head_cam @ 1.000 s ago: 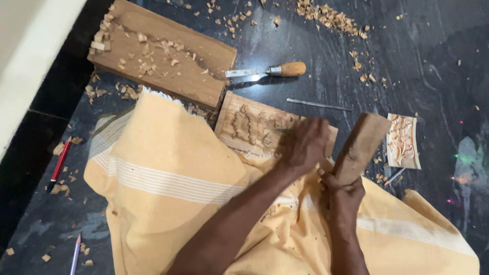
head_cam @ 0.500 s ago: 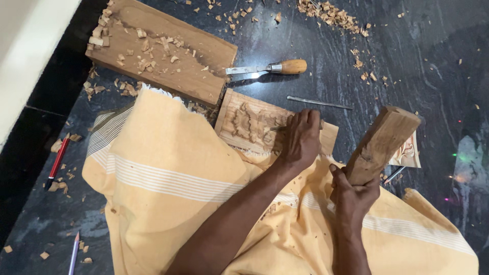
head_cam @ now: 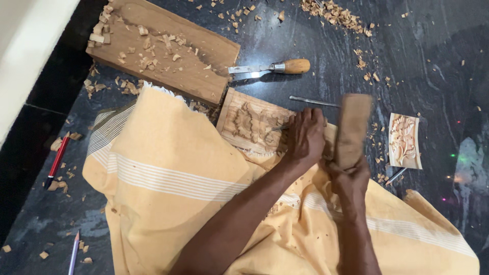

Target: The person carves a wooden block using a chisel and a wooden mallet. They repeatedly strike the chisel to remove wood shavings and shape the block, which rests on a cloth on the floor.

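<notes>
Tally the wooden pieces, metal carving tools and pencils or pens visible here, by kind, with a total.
Wooden pieces: 3 — plank, carved panel, mallet
Carving tools: 4 — chisel, rod, one at the left hand, one by the picture
Pencils or pens: 2 — red, grey
Total: 9

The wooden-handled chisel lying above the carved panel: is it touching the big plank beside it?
Touching. In the head view, the blade tip of the wooden-handled chisel meets the right end of the plank with no dark floor showing between them.
</notes>
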